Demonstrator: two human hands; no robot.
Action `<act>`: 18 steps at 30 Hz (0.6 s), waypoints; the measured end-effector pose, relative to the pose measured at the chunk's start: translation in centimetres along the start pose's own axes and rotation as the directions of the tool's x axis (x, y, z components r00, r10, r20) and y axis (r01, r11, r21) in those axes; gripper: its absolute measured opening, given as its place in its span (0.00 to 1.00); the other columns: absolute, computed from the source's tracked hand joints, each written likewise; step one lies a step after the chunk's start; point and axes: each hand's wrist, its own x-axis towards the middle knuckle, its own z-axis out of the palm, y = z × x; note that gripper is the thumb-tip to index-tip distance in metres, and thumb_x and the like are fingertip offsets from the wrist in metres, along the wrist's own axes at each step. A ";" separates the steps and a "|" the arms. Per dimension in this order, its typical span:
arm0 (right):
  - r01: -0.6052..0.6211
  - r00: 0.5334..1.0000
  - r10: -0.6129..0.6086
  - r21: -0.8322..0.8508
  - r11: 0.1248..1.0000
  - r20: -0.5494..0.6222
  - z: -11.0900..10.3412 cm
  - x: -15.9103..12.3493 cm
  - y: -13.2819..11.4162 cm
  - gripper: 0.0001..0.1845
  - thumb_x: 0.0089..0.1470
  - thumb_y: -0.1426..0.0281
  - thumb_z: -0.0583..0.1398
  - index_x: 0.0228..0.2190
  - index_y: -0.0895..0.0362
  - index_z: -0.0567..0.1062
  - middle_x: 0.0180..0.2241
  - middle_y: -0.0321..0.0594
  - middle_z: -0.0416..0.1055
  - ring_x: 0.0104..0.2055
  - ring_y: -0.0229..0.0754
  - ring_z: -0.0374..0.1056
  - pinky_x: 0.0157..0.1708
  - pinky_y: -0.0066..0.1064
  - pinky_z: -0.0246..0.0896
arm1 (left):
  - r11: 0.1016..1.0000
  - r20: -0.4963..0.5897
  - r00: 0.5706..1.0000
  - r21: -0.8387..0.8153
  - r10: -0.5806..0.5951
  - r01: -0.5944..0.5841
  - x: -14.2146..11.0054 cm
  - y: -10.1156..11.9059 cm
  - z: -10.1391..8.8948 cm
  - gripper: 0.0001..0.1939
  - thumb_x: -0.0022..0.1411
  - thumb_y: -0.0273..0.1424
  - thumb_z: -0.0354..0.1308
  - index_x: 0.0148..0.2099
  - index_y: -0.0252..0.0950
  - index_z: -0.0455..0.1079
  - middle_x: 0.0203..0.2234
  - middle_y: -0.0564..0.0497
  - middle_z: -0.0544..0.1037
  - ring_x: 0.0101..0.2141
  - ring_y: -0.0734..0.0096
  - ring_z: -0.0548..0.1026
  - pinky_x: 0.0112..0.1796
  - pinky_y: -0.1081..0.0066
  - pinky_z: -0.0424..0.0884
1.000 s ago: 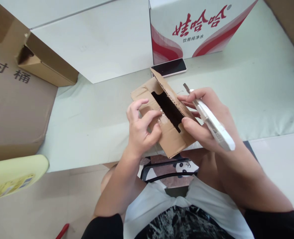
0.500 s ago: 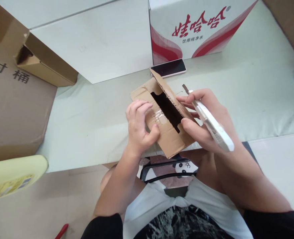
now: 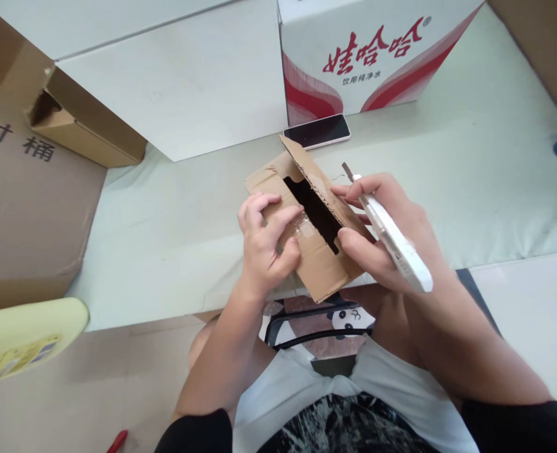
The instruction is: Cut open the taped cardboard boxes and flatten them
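Observation:
A small brown cardboard box (image 3: 323, 267) is tilted above the table edge in front of me, one flap raised and a dark slot showing inside. Clear tape (image 3: 305, 226) sticks to its near flap. My left hand (image 3: 266, 242) holds the box's left side, its index fingertip and thumb bent at the tape. In my right hand (image 3: 391, 220) is a white utility knife (image 3: 396, 242), blade out and pointing up and away. The thumb and fingers of that same hand also grip the raised flap and right side of the box.
Behind the box, a phone (image 3: 318, 131) lies against a white-and-red carton (image 3: 377, 82). A large white box (image 3: 179, 88) stands to its left. Big cardboard boxes (image 3: 33, 214) and a pale yellow container (image 3: 28, 333) are at the left. The table (image 3: 160, 251) has a pale green cover.
My left index finger has moved right and inward onto the tape, closer to the slot. My right hand still holds the knife and the box, nearly unmoved.

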 end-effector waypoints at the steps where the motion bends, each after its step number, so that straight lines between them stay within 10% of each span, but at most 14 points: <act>1: 0.001 1.000 -0.001 -0.015 1.000 -0.006 0.0 0.0 -0.1 0.19 0.48 0.68 0.64 0.43 0.48 0.67 0.38 0.39 0.78 0.44 0.52 0.77 0.40 0.43 0.74 | 1.000 0.009 1.000 -0.003 0.002 -0.002 0.0 -0.1 0.0 0.19 0.66 0.38 0.50 0.53 0.43 0.76 0.54 0.41 0.69 0.59 0.47 0.65 0.63 0.45 0.60; 18: 0.042 0.999 -0.042 -0.093 0.995 0.008 0.1 0.3 -0.2 0.18 0.45 0.67 0.60 0.41 0.51 0.65 0.40 0.39 0.79 0.22 0.34 0.58 0.26 0.33 0.58 | 0.998 0.041 0.998 0.023 0.055 -0.056 -0.3 -0.4 0.1 0.23 0.72 0.38 0.44 0.54 0.45 0.79 0.55 0.41 0.67 0.61 0.48 0.62 0.65 0.42 0.58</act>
